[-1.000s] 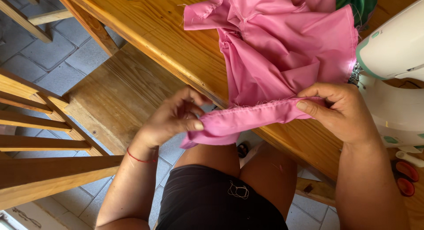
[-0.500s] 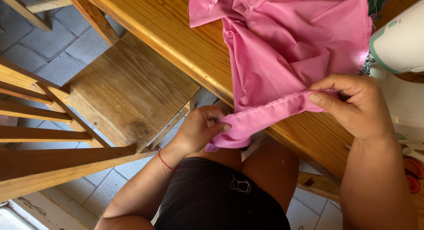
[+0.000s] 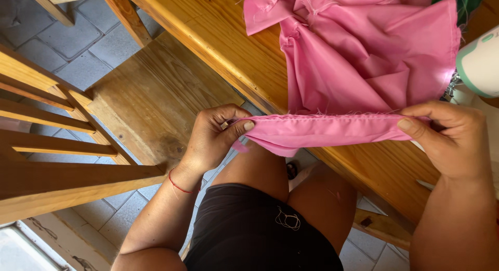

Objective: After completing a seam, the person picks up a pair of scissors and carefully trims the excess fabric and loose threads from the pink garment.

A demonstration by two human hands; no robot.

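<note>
Both hands hold a folded edge of pink cloth stretched out level between them, just off the front edge of the wooden table. The left hand pinches the near end of the fold, thumb on top and fingers curled under, its grip clenched on the cloth. The right hand pinches the far end the same way, thumb pressed flat on the fold.

Half a second ago the left hand sat lower and closer to the right, with the cloth bunched and sagging towards the lap; now it has moved out to the side and up, and the fold runs taut and nearly straight, with a line of stitching and loose threads showing along its upper edge. The right hand has barely moved. Judging from this, the seam is being pulled flat so that its whole length can be looked at.

The rest of the cloth lies heaped on the table behind the fold, next to a white sewing machine (only its end shows). A wooden chair stands to the left.
</note>
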